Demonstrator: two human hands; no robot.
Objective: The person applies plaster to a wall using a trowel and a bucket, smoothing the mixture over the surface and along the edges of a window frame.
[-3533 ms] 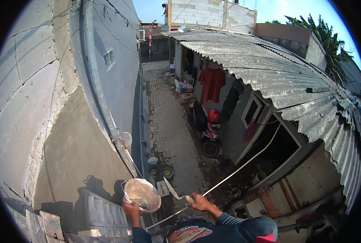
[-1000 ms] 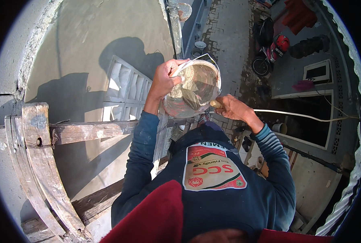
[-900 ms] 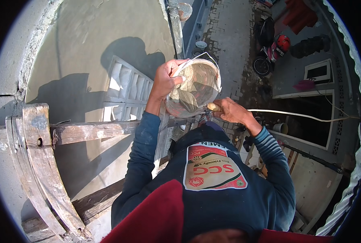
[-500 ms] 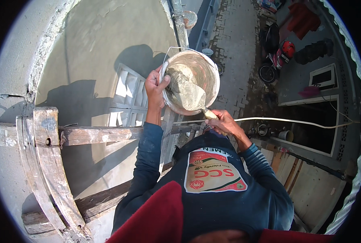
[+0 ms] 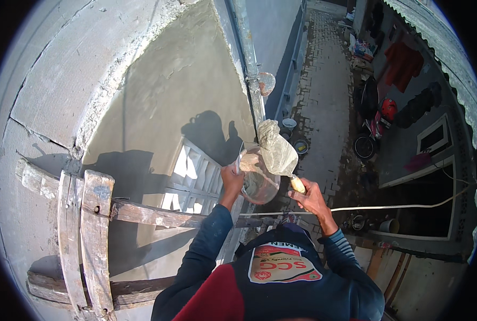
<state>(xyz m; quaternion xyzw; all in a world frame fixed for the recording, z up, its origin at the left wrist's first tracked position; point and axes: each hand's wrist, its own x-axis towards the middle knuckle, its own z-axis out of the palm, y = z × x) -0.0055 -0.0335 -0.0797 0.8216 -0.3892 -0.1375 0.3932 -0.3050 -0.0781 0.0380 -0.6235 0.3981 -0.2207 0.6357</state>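
Note:
My left hand [image 5: 230, 181] is closed on the rim of a translucent plastic bucket [image 5: 261, 188], which has grey mortar inside. My right hand [image 5: 311, 200] grips the pale wooden handle of a trowel [image 5: 297, 185] just right of the bucket. The blade is heaped with wet grey mortar [image 5: 276, 150] and is lifted over the bucket's upper right edge, mostly hiding the blade itself. Left of the bucket is a grey plastered wall [image 5: 147, 101] with a rough border and a white louvred panel [image 5: 193, 174] below.
Weathered timber scaffolding [image 5: 96, 235] stands at my left. A vertical pipe [image 5: 241, 35] runs along the wall. A pale cable [image 5: 367, 207] crosses below my hands. Down in the paved alley [image 5: 318, 80] are pails [image 5: 289, 123] and a parked scooter [image 5: 372, 125]; a corrugated roof [image 5: 436, 40] edges the right.
The trowel rose from inside the bucket to above its rim with a load of mortar. The view has tilted up, showing more wall and alley.

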